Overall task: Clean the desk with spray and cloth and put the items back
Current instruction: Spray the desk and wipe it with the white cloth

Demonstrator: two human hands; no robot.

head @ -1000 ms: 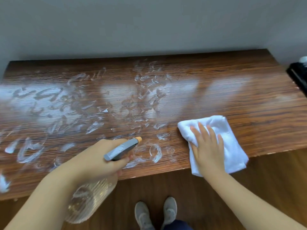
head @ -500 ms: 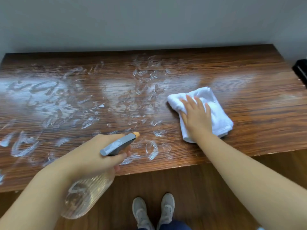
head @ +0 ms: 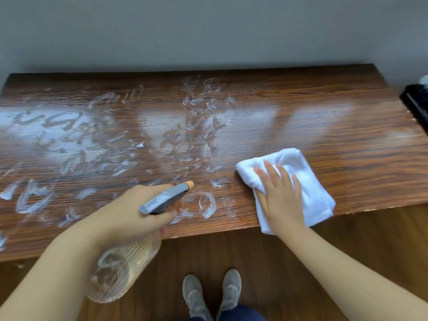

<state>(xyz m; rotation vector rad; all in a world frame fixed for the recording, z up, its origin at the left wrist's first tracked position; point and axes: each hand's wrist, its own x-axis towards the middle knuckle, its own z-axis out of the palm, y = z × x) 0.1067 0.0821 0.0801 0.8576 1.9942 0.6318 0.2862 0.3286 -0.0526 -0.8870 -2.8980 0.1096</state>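
**Desk:** What does the head camera give you?

**Me:** I see a dark wood-grain desk against a grey wall. Streaks and beads of spray liquid lie over its left and middle parts. My left hand is curled round the neck of a clear ribbed spray bottle, whose grey trigger head with an orange nozzle tip points toward the desk's middle. The bottle's body hangs off the front edge, over the floor.

**Desk:** And the right?

**Me:** My right hand lies flat on a folded white cloth, fingers straight and slightly spread, pressing it onto the desk near the front edge, right of centre. The cloth's near corner overhangs that edge.

**Desk:** Any label or brand on the bottle?

**Me:** I can read no writing on it, nor on the cloth.

**Desk:** Anything else?

**Me:** A black object at the far right edge, too cropped to name, and grey shoes on the wooden floor below.
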